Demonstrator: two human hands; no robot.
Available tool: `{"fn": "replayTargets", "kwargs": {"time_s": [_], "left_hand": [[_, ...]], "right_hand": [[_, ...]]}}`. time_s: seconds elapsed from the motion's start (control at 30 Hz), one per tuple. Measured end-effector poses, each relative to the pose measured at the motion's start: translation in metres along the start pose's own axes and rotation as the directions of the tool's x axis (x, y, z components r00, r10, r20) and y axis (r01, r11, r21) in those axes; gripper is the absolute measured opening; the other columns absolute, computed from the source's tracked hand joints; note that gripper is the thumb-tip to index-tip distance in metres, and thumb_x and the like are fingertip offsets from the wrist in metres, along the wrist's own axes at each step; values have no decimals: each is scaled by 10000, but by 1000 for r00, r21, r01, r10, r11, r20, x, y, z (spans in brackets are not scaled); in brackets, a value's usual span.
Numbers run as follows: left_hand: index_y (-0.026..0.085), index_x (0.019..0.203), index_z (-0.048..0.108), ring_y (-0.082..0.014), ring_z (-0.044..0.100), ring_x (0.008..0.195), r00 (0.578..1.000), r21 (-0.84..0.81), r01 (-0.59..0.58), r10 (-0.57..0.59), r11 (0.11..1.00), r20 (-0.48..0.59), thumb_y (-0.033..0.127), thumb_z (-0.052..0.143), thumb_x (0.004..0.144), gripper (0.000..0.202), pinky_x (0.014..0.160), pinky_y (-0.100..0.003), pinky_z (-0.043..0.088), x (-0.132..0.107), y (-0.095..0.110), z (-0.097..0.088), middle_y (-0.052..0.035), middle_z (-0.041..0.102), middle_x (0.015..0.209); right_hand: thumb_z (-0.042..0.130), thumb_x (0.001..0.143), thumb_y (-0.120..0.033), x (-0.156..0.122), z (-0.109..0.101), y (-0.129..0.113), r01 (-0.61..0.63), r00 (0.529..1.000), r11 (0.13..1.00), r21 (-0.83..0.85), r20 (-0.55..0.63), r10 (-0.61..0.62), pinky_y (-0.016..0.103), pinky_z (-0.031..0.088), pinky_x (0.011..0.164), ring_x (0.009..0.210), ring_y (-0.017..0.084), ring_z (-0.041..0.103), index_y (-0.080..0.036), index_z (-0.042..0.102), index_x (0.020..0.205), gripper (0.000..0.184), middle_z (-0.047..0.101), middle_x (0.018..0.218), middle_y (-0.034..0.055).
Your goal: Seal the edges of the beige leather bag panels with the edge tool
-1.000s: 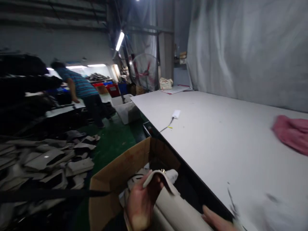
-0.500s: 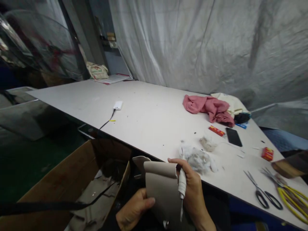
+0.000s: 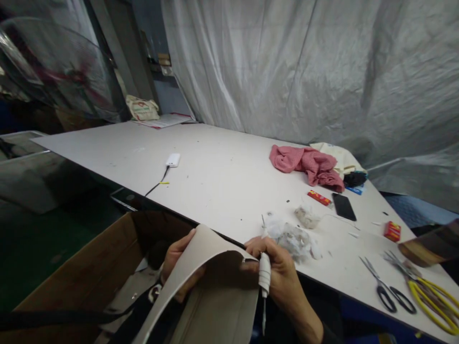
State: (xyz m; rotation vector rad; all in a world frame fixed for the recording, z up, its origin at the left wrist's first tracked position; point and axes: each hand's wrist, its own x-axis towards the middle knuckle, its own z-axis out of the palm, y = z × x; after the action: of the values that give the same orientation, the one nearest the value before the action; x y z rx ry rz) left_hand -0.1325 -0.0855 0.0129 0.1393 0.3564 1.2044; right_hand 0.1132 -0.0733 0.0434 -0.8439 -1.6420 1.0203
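Note:
My left hand grips the left edge of a beige leather bag piece, which arches up in front of me. My right hand pinches the piece's right edge and also holds a white pen-like tool pointing down. Both hands are closed, just below the near edge of the white table. An open cardboard box sits under my left hand, with a black strap running across it.
On the table lie white tissue scraps, a pink cloth, a black phone, red small boxes, black scissors, yellow-handled shears and a white charger. Grey tarp hangs behind. A fan stands far left.
My view swung right from the box to the table. My left hand rose from the bottom edge to the piece's left edge, and the piece now arches open between both hands.

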Motion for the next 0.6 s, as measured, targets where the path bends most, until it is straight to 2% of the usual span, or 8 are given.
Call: {"fn": "replayTargets", "kwargs": {"time_s": [0.1, 0.13, 0.17, 0.27, 0.37, 0.47, 0.6], "left_hand": [[112, 848, 676, -79, 608, 348, 993, -239, -25, 51, 971, 104, 239, 324, 1109, 457, 263, -57, 342, -11, -14, -9, -33, 681, 529], [125, 813, 656, -68, 608, 351, 993, -279, -21, 53, 960, 108, 233, 339, 1109, 447, 259, -39, 330, -14, -19, -13, -19, 663, 514], [136, 782, 636, -59, 602, 347, 994, -297, -19, 50, 955, 98, 227, 365, 1106, 432, 256, -28, 323, -17, -24, -17, -7, 647, 501], [151, 770, 614, -21, 556, 326, 997, -285, -71, 76, 956, 7, 184, 433, 1086, 366, 258, -1, 313, -25, -40, -29, 3, 675, 567], [161, 830, 623, 8, 522, 337, 988, -276, -150, 138, 949, -62, 139, 432, 1075, 312, 275, 16, 318, -31, -54, -40, -11, 735, 723], [170, 852, 610, -9, 535, 357, 992, -317, -124, 112, 940, -56, 137, 360, 1083, 342, 291, -3, 346, -34, -62, -49, -27, 743, 749], [182, 830, 596, -31, 536, 371, 996, -314, -88, 76, 945, -50, 186, 350, 1089, 357, 296, -37, 365, -34, -64, -61, -34, 752, 758]], "right_hand": [[819, 808, -185, -9, 18, -1, -123, 992, 971, 203, -12, 128, 320, 551, 905, 1044, 225, 709, -235, 673, 888, 175, 761, 1153, 51], [814, 814, -184, -12, 23, -1, -158, 987, 955, 250, 2, 163, 332, 551, 931, 1076, 233, 710, -237, 691, 929, 176, 760, 1189, 59], [811, 821, -193, -14, 27, 0, -190, 981, 939, 288, 23, 191, 338, 558, 928, 1065, 237, 718, -237, 703, 959, 181, 769, 1172, 63], [844, 815, -246, -21, 32, 3, -240, 971, 913, 329, 65, 231, 302, 581, 790, 873, 212, 737, -229, 712, 955, 194, 788, 1014, 48], [882, 783, -243, -28, 33, 7, -203, 979, 953, 223, 61, 194, 274, 560, 744, 837, 193, 716, -238, 730, 976, 245, 776, 1037, 31], [862, 802, -198, -35, 32, 12, -112, 992, 994, 4, 54, 112, 270, 525, 727, 831, 192, 691, -257, 744, 998, 236, 764, 960, 7], [814, 874, -221, -40, 32, 20, 26, 1000, 980, -195, 20, -23, 290, 490, 709, 783, 193, 663, -258, 740, 996, 148, 749, 881, 5]]}}
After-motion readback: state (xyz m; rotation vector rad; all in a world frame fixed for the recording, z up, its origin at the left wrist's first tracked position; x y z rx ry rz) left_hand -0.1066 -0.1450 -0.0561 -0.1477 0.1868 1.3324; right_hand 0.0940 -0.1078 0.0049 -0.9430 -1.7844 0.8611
